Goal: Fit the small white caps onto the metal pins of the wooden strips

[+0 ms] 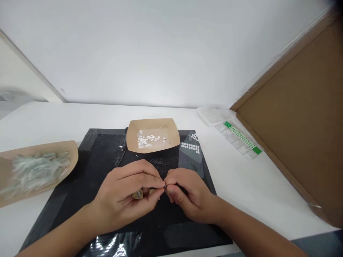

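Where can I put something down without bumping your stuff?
On the white table, between the black mat and the brown cardboard, or at the back left, behind the left tray. It's crowded around the left hand and right hand, the middle tray and the plastic tub.

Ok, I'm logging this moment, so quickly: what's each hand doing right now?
Left hand: pinched on a tiny piece, too small to identify.
Right hand: pinched, apparently on the same piece.

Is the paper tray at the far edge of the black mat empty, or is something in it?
Not empty: the paper tray holds small white pieces, lying loosely scattered inside.
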Tool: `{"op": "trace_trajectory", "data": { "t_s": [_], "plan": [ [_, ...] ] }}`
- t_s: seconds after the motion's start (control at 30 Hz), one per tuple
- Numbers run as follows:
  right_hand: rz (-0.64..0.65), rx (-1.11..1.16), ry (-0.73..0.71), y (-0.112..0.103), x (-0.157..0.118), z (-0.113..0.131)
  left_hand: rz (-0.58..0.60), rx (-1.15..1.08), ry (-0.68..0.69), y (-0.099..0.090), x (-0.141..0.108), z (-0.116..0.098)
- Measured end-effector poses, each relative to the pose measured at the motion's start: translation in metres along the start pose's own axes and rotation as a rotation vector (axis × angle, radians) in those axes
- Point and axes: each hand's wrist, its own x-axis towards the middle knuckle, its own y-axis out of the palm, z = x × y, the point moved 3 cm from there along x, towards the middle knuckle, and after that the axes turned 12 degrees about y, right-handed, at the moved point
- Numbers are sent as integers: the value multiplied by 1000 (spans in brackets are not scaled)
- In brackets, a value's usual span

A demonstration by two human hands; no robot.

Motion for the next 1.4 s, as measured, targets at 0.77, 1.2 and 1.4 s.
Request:
{"op": "trace_trajectory", "data": {
  "t_s": [0.77, 1.2, 1.4],
  "plan": [
    [119, 256, 179, -3, -2, 3, 139, 201, 131, 3, -19, -5],
    [228, 564, 399, 3, -5, -1, 209, 205, 165, -1, -17, -7],
    [280, 616, 460, 5, -6, -6, 332, 293, 187, -5, -13, -15]
  ]
}}
